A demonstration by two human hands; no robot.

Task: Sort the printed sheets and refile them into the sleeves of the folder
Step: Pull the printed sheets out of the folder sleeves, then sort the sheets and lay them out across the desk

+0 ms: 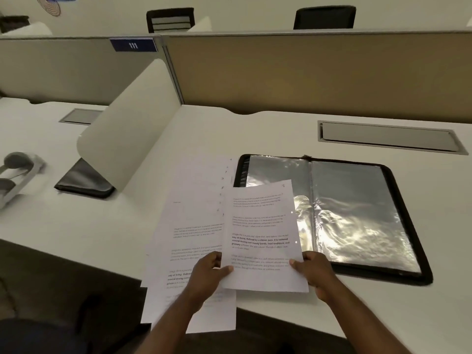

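**Sheet held up, folder lying open**

Gripping one printed sheet (260,233) with both hands: left hand (208,273) pinching the bottom left edge, thumb on top, right hand (313,270) curled round the bottom right corner. Held just above the white desk (76,226), overlapping the left side of the open folder (344,215) (shiny clear sleeves facing up). Fanned pile of sheets (194,226) just left of it, hanging partly over the near desk edge.
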